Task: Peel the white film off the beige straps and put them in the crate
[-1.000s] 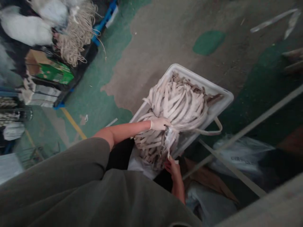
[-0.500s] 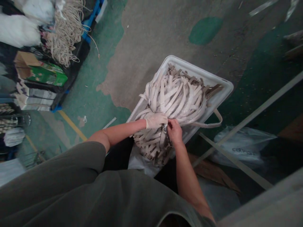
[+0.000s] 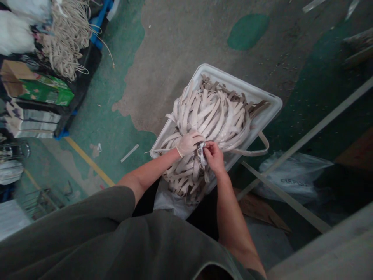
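Note:
A big bundle of pale, flat fabric-like strips [image 3: 204, 112] fills a white plastic tub [image 3: 246, 86] in front of me, its frayed ends spilling at both ends. Around its near part runs a narrow band with a crumpled white-and-dark piece [image 3: 201, 154]. My left hand [image 3: 187, 144], in a thin pale glove, lies over the strips just left of that piece, fingers stretched out. My bare right hand [image 3: 215, 156] is closed in a pinch at the right side of the white-and-dark piece. The fingertips partly cover what they grip.
One loose strip [image 3: 264, 146] loops over the tub's right side. Farther right are a metal bar [image 3: 316, 134] and a clear plastic bag [image 3: 294, 179]. At the left, a heap of cord [image 3: 65, 42] and a green carton [image 3: 48, 91] stand on a pallet.
My left hand has moved slightly left and its fingers have straightened, exposing more of the white-and-dark piece. My right hand stays pinched beside it. The whole view has shifted slightly.

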`<state>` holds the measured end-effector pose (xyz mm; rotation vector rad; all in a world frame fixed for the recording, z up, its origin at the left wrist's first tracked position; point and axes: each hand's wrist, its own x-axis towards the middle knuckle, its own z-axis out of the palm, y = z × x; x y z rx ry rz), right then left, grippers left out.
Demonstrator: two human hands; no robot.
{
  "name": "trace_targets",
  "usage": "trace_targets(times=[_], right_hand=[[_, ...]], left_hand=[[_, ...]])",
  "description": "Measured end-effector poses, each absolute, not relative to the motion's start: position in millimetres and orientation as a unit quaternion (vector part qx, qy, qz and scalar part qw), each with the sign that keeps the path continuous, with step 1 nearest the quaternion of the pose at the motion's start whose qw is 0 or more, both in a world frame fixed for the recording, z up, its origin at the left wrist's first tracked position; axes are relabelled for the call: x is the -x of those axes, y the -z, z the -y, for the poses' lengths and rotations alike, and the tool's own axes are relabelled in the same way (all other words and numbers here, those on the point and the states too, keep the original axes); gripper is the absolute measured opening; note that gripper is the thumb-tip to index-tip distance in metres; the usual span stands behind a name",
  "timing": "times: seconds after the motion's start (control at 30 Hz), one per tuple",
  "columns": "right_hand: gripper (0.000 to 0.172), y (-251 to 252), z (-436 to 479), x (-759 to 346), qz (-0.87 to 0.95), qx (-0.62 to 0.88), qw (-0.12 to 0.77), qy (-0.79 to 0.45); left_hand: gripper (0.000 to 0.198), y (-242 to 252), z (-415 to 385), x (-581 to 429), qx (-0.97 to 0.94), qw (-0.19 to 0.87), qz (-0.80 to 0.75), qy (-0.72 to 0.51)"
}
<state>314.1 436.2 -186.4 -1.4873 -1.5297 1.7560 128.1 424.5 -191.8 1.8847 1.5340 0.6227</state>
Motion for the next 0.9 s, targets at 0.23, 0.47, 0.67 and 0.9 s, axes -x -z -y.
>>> trace_targets(times=[0.23, 0.47, 0.67, 0.9], right_hand=[[0.016, 181, -446, -314, 0.612, 0.533, 0.154, -0.564], [0.016, 151, -464, -320, 0.657, 0.602, 0.146, -0.43], [0.028, 177, -446, -315, 0.543, 0.498, 0.157, -0.658], [0.02, 153, -485, -346, 0.636, 0.583, 0.144, -0.485]], left_hand=[[0.026, 193, -423, -118, -0.766, 0.296, -0.522, -0.233], [0.034, 188, -423, -120, -0.748, 0.322, -0.523, -0.254], [0.029, 191, -422, -121, -0.726, 0.33, -0.546, -0.258], [0.032, 192, -421, -118, -0.723, 0.339, -0.536, -0.274]])
